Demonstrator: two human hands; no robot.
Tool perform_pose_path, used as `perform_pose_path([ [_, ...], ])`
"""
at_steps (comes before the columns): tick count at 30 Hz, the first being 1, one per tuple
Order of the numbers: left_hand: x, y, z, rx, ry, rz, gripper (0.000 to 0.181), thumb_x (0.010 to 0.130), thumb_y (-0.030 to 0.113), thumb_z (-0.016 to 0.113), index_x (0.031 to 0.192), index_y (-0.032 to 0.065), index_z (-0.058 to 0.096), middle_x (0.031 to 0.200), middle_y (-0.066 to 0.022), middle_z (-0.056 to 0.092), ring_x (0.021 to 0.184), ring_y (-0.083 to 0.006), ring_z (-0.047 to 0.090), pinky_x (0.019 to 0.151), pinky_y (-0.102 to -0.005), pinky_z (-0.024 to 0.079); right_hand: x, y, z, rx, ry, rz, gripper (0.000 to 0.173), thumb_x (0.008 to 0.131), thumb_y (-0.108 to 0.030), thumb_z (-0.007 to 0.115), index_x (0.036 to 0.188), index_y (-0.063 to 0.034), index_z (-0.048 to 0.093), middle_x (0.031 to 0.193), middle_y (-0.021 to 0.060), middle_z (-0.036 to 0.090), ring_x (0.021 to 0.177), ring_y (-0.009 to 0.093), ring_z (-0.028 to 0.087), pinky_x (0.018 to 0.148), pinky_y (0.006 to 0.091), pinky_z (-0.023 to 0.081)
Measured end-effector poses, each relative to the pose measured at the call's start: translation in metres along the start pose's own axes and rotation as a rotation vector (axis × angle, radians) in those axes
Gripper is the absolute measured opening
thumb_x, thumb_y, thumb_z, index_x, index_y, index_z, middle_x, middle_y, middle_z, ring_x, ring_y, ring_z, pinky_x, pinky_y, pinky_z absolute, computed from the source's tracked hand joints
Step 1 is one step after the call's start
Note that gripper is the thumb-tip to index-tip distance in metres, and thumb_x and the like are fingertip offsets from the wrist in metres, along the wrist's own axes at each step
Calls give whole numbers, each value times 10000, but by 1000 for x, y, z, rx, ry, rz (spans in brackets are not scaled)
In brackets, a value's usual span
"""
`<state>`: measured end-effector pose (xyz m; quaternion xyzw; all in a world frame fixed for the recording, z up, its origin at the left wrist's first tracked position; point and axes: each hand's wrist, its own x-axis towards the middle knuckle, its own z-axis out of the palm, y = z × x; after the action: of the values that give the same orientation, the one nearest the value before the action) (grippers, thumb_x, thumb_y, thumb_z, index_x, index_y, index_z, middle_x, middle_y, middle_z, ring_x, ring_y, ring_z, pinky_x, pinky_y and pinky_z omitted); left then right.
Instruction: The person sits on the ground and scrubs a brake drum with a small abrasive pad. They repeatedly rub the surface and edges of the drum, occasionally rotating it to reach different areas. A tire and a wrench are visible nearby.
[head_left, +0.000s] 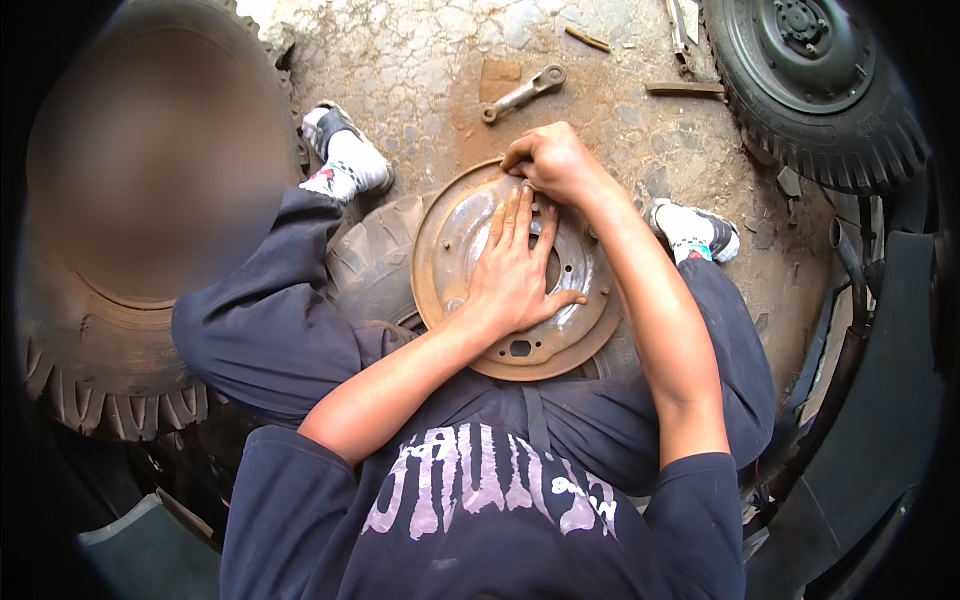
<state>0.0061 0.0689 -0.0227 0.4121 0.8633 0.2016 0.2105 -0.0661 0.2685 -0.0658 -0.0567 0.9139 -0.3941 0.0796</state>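
Observation:
A rusty round brake backing plate (450, 277) rests tilted between my legs, above a tire (379, 255). Across its face my left hand (514, 274) lies flat, fingers spread, beside the large centre hole. At the plate's upper edge my right hand (551, 161) has its fingers curled down; whether something small is pinched in them is hidden. The plate has several small holes and studs, an oblong hole near its lower edge and pale scraped patches.
Ahead on the cracked ground lie a metal link arm (525, 94), a piece of cardboard (499, 80) and a flat bar (685, 88). A wheel with tire (799, 82) stands at upper right, a large tire (124, 352) at left. Dark panels (877, 397) border the right.

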Motion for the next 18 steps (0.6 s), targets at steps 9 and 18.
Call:
perform_pose_path([
  [9,4,-4,0,50,58,29,1188,851,775,700,1638,-49,362,1668,-444,213,1598,-553,196,1322,-580,172,-55,9,-29,3,122,51,184,836,14,772,986,-62,847,970,154,813,887,273,801,831,364,633],
  [18,1,-3,1,52,8,23,1205,855,785,685,1658,-38,325,1677,-438,200,1616,-540,145,1333,-568,137,-4,-1,-9,41,51,-147,170,816,-64,822,985,-47,834,954,156,802,883,297,790,823,376,624],
])
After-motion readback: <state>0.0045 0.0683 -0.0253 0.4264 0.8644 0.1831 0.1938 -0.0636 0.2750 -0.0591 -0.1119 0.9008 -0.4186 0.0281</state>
